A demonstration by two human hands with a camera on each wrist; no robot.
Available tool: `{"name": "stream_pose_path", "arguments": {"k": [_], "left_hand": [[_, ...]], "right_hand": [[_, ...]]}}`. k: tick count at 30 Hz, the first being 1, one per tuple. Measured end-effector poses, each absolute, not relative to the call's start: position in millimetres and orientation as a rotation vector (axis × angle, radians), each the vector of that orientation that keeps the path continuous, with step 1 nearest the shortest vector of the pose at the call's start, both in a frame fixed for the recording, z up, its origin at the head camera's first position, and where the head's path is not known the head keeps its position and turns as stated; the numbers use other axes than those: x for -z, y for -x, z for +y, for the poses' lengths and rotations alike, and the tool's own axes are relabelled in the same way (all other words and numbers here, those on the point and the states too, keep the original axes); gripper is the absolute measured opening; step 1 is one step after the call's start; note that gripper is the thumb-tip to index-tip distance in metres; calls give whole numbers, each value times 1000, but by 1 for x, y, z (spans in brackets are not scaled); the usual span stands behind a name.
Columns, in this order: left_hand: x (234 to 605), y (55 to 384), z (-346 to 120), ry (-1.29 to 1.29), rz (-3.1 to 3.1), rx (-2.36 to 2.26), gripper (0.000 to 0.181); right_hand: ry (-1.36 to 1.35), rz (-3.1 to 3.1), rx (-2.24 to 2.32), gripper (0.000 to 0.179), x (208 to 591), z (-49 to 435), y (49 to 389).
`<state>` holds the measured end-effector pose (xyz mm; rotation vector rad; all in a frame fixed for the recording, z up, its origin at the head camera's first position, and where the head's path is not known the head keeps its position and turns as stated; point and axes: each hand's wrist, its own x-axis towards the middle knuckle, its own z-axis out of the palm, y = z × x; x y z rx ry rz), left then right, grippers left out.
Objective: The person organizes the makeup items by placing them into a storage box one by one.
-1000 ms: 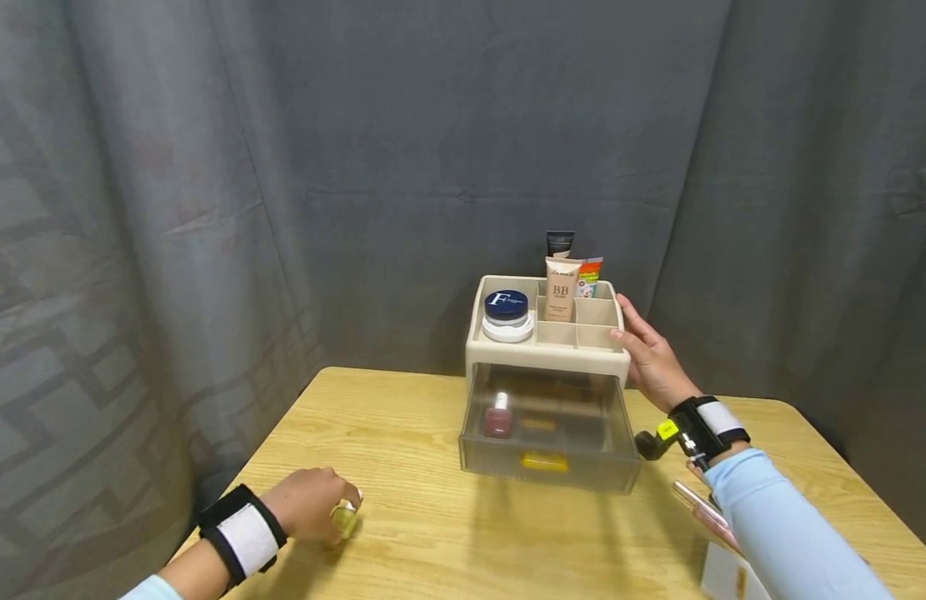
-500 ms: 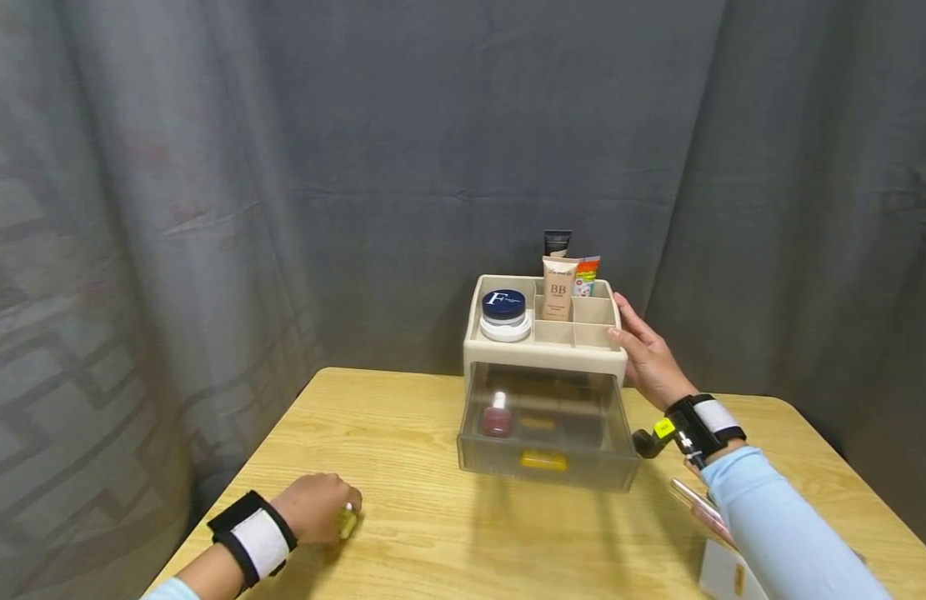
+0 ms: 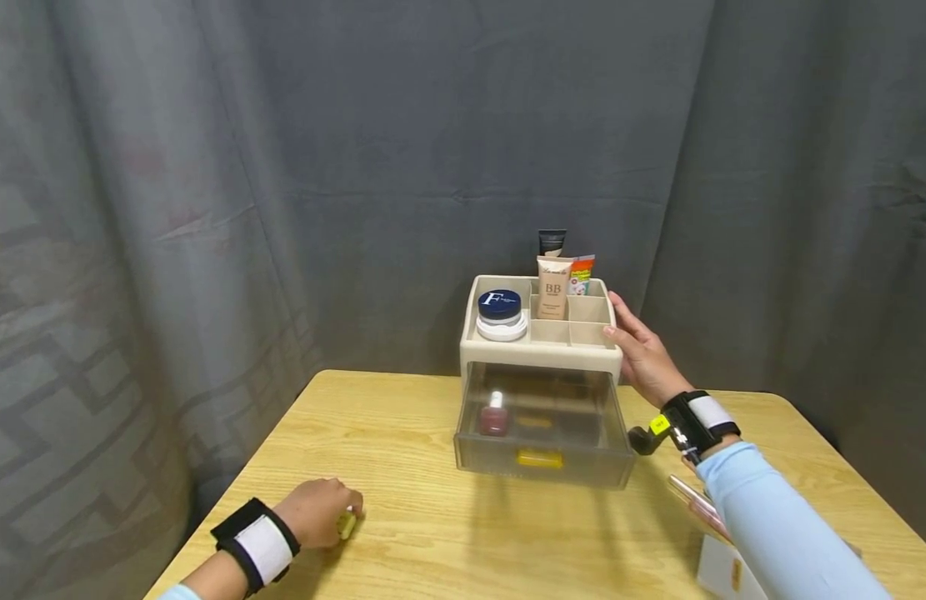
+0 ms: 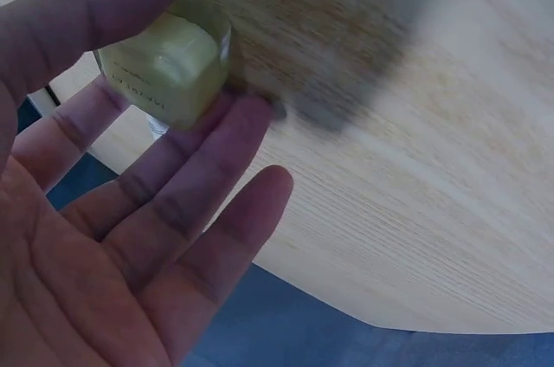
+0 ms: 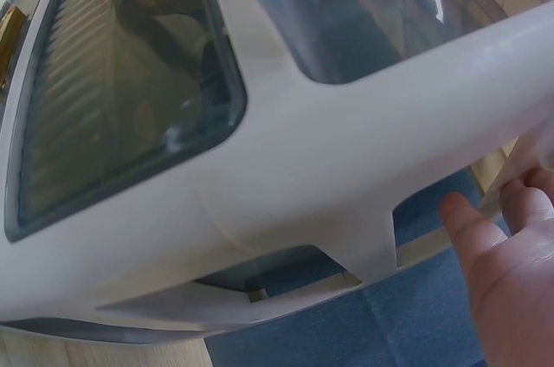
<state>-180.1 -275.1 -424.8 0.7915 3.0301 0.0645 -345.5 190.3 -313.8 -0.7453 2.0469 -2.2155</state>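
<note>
Low over the left part of the table, my left hand pinches a small bottle of yellow nail polish between thumb and fingers; in the left wrist view its white cap points down toward the fingers. My right hand grips the right side of a cream cosmetics organizer, thumb at the top rim. The organizer's smoky clear drawer is pulled out toward me. Inside it a dark pink nail polish bottle stands upright at the left.
On top of the organizer stand a blue-lidded jar, a beige BB cream tube, a black tube and an orange-topped tube. Pink tubes and a white box lie near my right sleeve. Grey curtains surround the table.
My left hand has turned slightly and shifted a little right with the yellow nail polish, which shows less between the fingers. My right hand keeps its grip on the organizer; the drawer stays out.
</note>
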Motion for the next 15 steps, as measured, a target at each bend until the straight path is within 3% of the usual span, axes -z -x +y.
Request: {"name": "stream_pose_path", "arguments": {"k": [8, 15], "left_hand": [[410, 181, -275, -863, 3048, -36, 32], [363, 187, -261, -972, 3068, -1, 28]], "right_hand": [[705, 2073, 2212, 71, 314, 190, 346], [684, 2119, 2184, 73, 313, 189, 344]]}}
